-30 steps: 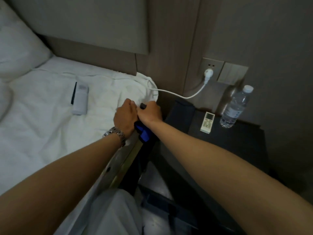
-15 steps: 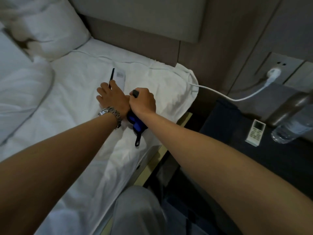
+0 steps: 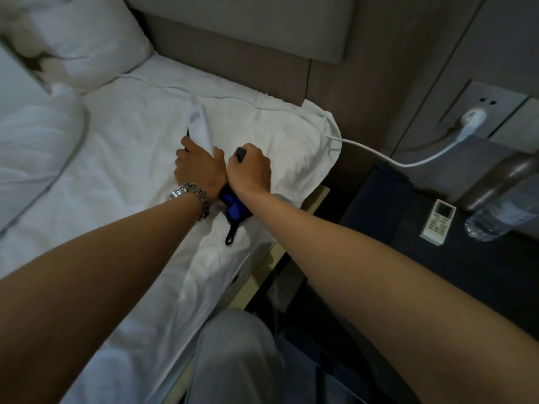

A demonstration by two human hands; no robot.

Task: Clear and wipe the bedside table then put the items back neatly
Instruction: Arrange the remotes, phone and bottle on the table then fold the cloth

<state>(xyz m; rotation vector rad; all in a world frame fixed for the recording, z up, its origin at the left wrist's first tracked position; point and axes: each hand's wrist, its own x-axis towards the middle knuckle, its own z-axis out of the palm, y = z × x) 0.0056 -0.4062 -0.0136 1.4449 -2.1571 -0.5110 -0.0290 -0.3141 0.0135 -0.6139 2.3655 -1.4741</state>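
You've got one view only: head cam, wide-angle, looking fwd and down along both forearms, so no overlap w/ another view. It faces the bed [image 3: 122, 176] at left and centre, w/ the bedside table [image 3: 481, 266] cut off at the right edge. Close range: arms fill the lower frame, hands sit mid-frame.

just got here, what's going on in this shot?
A person is clearing a bedside table onto the bed. The right hand grips a blue and black gadget with a wrist loop, low over the sheet. The left hand, wearing a metal watch, rests on the sheet at a white device and a black pen. A white remote and a water bottle are on the dark bedside table, not yet cleared.
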